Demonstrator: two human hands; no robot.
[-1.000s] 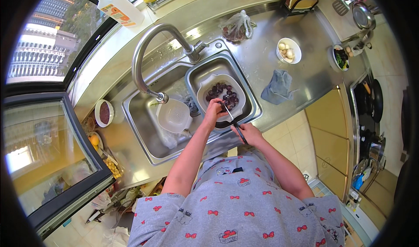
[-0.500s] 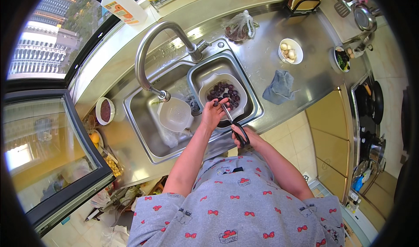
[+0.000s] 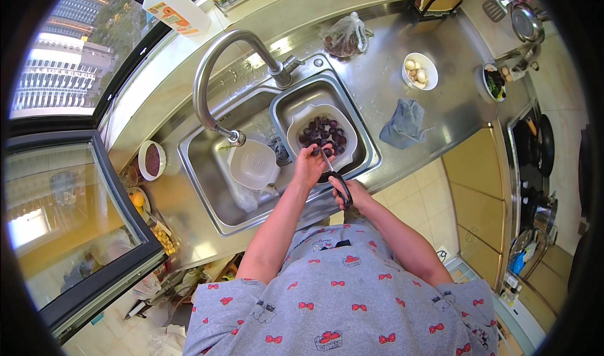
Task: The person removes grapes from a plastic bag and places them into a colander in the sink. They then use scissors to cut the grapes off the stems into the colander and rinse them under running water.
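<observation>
My left hand [image 3: 309, 168] is at the near edge of a white basin [image 3: 349, 128] and holds a dark purple grape [image 3: 316, 151] in its fingers. In my right hand [image 3: 357, 195] is a pair of scissors [image 3: 341, 191] with black handles. The blades reach up to the fingertips of the left hand, beside the grape. Several more loose-looking grapes [image 3: 324, 129] lie in the basin, which sits in the smaller right sink bowl. Fine detail at the blade tips is too small to make out.
A white colander [image 3: 253, 165] sits in the larger left sink bowl, under a curved faucet [image 3: 204, 85]. On the counter to the right are a blue-grey cloth [image 3: 402, 126] and a bowl of mushrooms [image 3: 419, 71]. A plastic bag [image 3: 347, 36] lies behind the sink.
The scissors have opened and turned slightly, their handles now higher. My left fingers have curled a little, with the grape shifted to the right.
</observation>
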